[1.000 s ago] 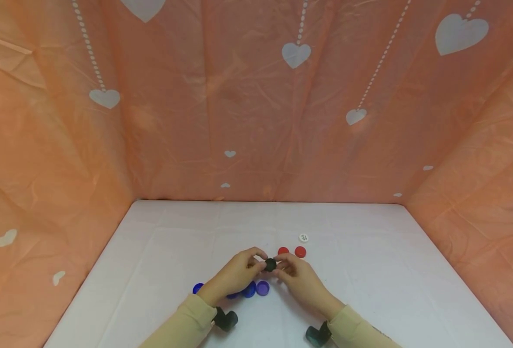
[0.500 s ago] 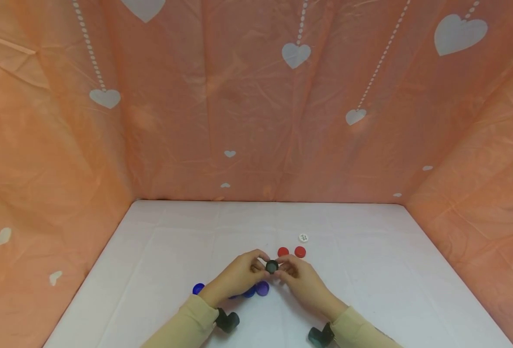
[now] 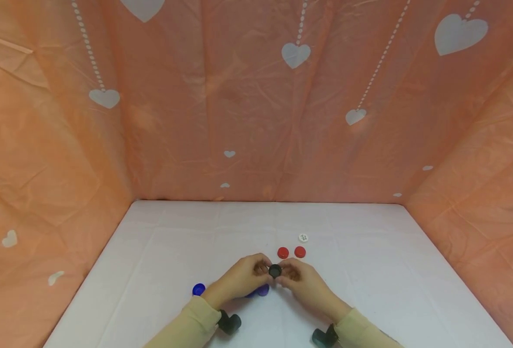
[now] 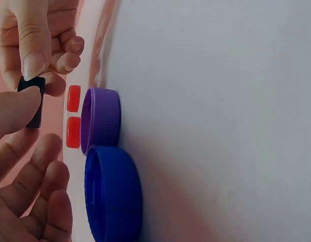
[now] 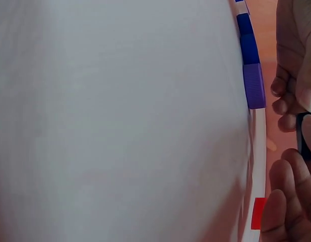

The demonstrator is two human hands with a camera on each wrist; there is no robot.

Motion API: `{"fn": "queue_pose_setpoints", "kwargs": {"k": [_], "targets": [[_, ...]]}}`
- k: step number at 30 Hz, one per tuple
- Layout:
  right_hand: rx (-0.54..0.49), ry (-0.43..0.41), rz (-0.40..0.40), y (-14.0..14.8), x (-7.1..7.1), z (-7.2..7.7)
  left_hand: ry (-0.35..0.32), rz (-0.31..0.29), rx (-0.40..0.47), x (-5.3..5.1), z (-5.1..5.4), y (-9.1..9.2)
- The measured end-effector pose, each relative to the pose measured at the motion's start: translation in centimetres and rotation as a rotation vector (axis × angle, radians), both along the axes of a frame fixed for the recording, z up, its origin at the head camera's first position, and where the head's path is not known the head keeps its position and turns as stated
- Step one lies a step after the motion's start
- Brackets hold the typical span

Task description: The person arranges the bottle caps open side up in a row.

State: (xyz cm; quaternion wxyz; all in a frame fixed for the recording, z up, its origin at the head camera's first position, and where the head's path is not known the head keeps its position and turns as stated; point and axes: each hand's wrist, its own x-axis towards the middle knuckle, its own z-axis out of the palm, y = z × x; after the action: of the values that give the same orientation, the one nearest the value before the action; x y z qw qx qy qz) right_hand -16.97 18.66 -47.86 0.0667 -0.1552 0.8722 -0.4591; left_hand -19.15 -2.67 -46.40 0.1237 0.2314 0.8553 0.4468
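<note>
Left grip (image 3: 244,275), right grip (image 3: 306,282) pinch black cap (image 3: 275,271)

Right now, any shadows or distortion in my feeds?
Head: faint shadow on the table below the right hand; left wrist: table edge bows, soft shadow beside the blue cap; right wrist: edge bows too, broad shadow near the red cap.

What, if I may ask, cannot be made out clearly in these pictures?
Head view: marks on the white disc, too small to read.
Head view: most of the blue cap beside the purple cap, hidden by the left hand.
Left wrist view: that blue cap's lower end, cut off by the bottom edge.
Right wrist view: part of the black cap, cut off by the right edge.
</note>
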Motion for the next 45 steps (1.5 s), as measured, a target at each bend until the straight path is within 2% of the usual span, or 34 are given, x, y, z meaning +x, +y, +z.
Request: {"fn": "queue_pose_setpoints", "kwargs": {"k": [5,10,17,24,30,37,45], "targets": [[0.038,0.007,0.019,0.4,0.2,0.1,0.041,-0.010,-0.066,0.0,-0.2,0.2],[0.059,-0.041,0.038,0.6,0.4,0.4,0.081,-0.008,-0.106,0.3,-0.3,0.4],[0.085,-0.059,0.065,0.8,0.5,0.3,0.116,-0.018,-0.172,0.6,-0.5,0.7],[0.117,-0.025,0.082,0.9,0.5,-0.1,0.090,-0.050,-0.199,0.9,-0.6,0.6],[0.133,-0.017,0.097,0.8,0.5,0.0,0.073,-0.053,-0.219,0.8,-0.8,0.6],[0.163,-0.042,0.085,0.5,0.6,0.1,0.098,-0.053,-0.227,0.7,-1.0,0.6],[0.177,-0.024,0.102,0.5,0.5,-0.1,0.132,-0.045,-0.258,0.8,-1.5,0.8]]}}
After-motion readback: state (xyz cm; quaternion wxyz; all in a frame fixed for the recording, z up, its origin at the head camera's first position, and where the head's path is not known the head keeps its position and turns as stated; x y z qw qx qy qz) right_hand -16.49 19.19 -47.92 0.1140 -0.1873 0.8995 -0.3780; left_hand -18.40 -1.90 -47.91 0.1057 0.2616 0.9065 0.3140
